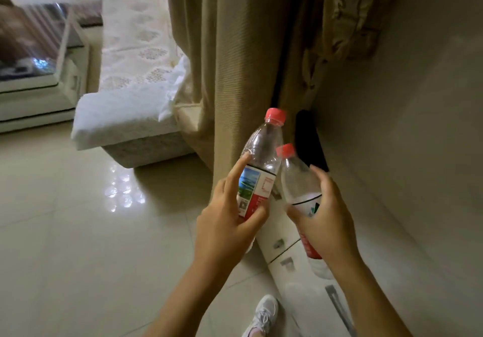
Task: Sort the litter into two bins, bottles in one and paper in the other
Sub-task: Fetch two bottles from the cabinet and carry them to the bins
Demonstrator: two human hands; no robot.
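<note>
Two clear plastic bottles carried upright-tilted, one per hand. Left hand (pixel 224 221) wrapped round the labelled waist of the taller bottle (pixel 261 164), forefinger laid straight up the shoulder, thumb curled over the red band; red cap (pixel 275 116) above and ahead of the knuckles. Right hand (pixel 324 221) closed round the body of the second bottle (pixel 295 179), base projecting below the palm, cap (pixel 286 150) leaning toward and nearly touching the first bottle's shoulder. Both apparently empty, caps on.

Step in hand, as judged: transport to the bottle bin. No bin in view, nor any paper litter. Advisable: firm hold at the label, where the wall is stiffest, since thin empty plastic buckles and slips under a squeeze; bottles held slightly apart to avoid knocking; release low over the bin mouth, one at a time, rather than a throw.

Beneath both hands, glossy pale floor tiles (pixel 78 232) with lamp glare to the left. Below the wrists, a white tall unit (pixel 292 255) with grey markings lying or leaning along the wall. Ahead of the hands, beige curtains (pixel 235 49); to the right, a plain wall (pixel 418 127). Far left and ahead, a sofa end (pixel 125 117) under a white lace cover. Near the lower edge, one grey trainer (pixel 264 315). No surface in view.
</note>
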